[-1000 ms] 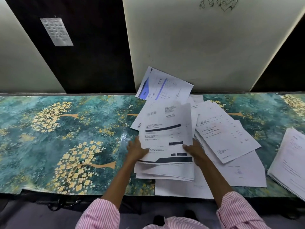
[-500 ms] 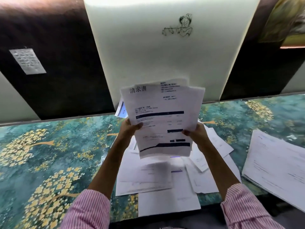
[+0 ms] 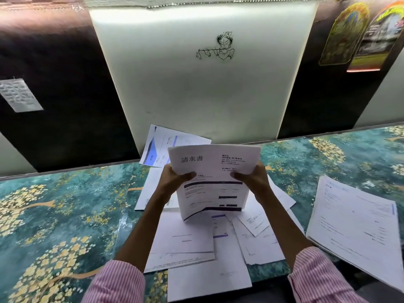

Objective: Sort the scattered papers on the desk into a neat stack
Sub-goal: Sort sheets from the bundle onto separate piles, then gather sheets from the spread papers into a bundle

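Observation:
A bundle of printed papers point(image 3: 213, 182) stands upright in the middle of the view, its lower edge down near the loose sheets. My left hand point(image 3: 175, 179) grips its left edge and my right hand point(image 3: 253, 179) grips its right edge, thumbs on the front page. Under and around the bundle several loose sheets point(image 3: 188, 239) lie scattered and overlapping on the desk point(image 3: 65, 204). One blue-marked sheet point(image 3: 166, 145) leans against the back wall. A flat pile of papers point(image 3: 358, 228) lies at the right.
The desk has a teal cover with golden tree patterns. A white panel point(image 3: 196, 88) and dark wall panels rise directly behind it. Some sheets hang over the desk's front edge point(image 3: 207, 281).
Both hands lifted the bundle off the desk and turned it upright; since half a second ago it has come lower, toward the loose sheets.

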